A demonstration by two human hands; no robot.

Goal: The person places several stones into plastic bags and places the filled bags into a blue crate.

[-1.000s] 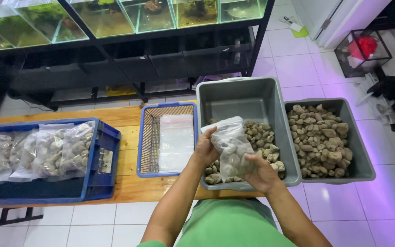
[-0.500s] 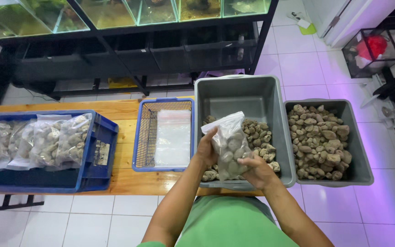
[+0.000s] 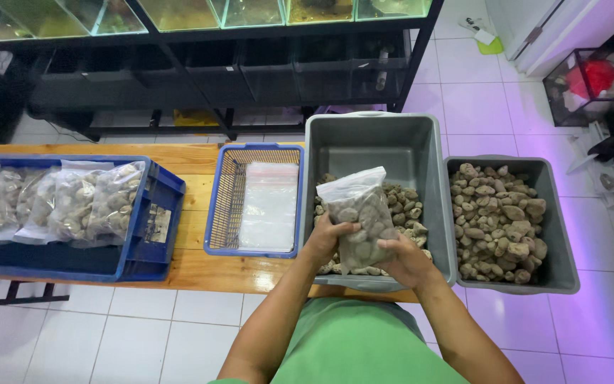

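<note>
Step in hand, by judgement: steadying a filled bag. Best done with grip kept low under the weight, mouth upright, contents settled before closing.

Item: clear plastic bag of grey-brown porous stones (image 3: 359,217), bulging below, slack crumpled top, mouth state unclear. Held upright above large grey plastic tub of loose stones (image 3: 364,146). Left hand (image 3: 328,238) closed around lower left side; right hand (image 3: 403,257) cupping lower right. Adjacent: blue wire-sided basket of empty flat bags (image 3: 222,192).
</note>
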